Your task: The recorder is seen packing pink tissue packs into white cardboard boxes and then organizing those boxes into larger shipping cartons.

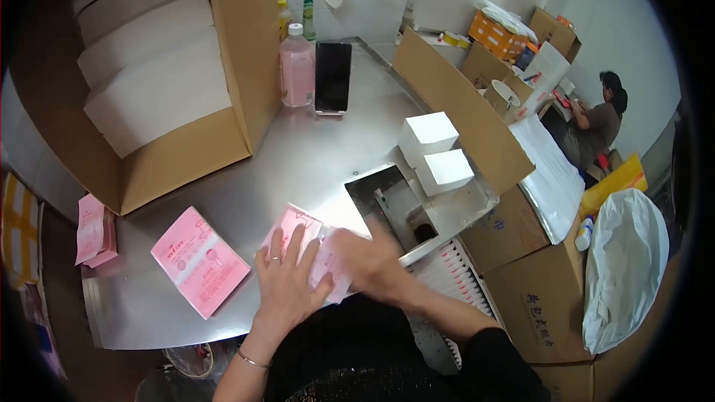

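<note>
My left hand [287, 283] lies flat, fingers spread, on a pile of pink paper packets [302, 227] at the near edge of the steel table [313, 156]. My right hand [369, 257] is blurred and rests on the right part of the same pile, fingers over the packets. Another stack of pink packets [199, 260] lies to the left of my left hand. Just beyond my right hand is a metal tray-like machine [406, 208] with two white boxes [436, 150] on it.
A big cardboard carton of white boxes [160, 82] stands at the back left. A pink bottle [297, 67] and a dark phone [333, 78] stand behind. More pink packets [95, 231] hang at the left edge. Cartons and a white bag [625, 268] crowd the right, where another person [599, 123] sits.
</note>
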The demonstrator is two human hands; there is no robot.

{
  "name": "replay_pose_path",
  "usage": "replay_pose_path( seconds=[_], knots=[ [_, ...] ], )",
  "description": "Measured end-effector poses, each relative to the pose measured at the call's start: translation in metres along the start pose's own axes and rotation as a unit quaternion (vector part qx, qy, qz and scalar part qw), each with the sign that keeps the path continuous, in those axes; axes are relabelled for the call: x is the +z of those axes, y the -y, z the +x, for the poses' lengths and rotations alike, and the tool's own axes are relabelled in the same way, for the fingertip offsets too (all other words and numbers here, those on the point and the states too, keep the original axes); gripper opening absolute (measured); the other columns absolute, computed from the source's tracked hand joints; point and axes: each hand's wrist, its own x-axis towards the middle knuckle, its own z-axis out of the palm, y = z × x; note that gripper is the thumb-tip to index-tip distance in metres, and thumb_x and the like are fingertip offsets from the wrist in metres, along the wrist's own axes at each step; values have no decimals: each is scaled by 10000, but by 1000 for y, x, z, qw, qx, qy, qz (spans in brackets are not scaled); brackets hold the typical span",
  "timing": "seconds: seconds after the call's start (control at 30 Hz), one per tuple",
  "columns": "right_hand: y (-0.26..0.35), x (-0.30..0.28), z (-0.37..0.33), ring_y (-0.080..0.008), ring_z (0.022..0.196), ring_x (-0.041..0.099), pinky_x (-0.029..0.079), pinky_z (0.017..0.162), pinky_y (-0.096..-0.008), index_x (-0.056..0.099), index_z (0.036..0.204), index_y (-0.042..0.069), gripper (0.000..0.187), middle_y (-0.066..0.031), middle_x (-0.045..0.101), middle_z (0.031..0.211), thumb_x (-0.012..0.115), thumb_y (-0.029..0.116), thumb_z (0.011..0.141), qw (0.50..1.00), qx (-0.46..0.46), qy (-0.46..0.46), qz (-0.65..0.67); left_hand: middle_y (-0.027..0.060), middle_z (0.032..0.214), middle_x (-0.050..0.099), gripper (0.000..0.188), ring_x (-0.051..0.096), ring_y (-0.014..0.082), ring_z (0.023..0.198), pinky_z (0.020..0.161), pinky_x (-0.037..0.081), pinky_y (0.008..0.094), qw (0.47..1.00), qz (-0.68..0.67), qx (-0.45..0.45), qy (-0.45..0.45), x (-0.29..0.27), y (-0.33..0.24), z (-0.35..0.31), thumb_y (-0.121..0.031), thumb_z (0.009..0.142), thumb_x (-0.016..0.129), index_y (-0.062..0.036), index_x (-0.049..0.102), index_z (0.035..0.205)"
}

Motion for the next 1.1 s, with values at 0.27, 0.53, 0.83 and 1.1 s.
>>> replay_pose_path(
  seconds=[0.27,0.53,0.83,1.1],
  knots=[
    [-125,-80,-1,-307,918,555,414,837,-465,629,908,39,105,-134,570,888,625,138,876,909,201,-37,-364,148,1113,569,549,509,322,975,811,368,478,995,70,-57,-29,-2,-24,17,-454,776,721,-81,644,1172],
    [-128,-86,-8,-300,899,564,421,769,-454,676,866,38,130,-111,600,873,611,138,917,933,239,-88,-254,141,1093,572,432,519,288,934,771,368,452,996,78,-33,-5,-8,-25,17,-433,827,713,-71,631,1047],
    [-121,-86,-8,-351,967,602,458,874,-454,674,1107,7,310,-182,639,999,590,-16,809,927,201,-123,-293,164,1095,576,342,550,301,930,690,431,406,999,-37,24,-2,2,-23,16,-244,815,699,-40,623,1080],
    [36,-14,-20,-398,1153,580,396,1027,-650,590,1196,-72,411,-213,603,1186,624,56,807,987,-140,67,26,152,961,520,653,524,317,877,752,408,412,998,-63,3,4,-25,-3,9,-183,719,723,-48,548,1334]
  ],
)
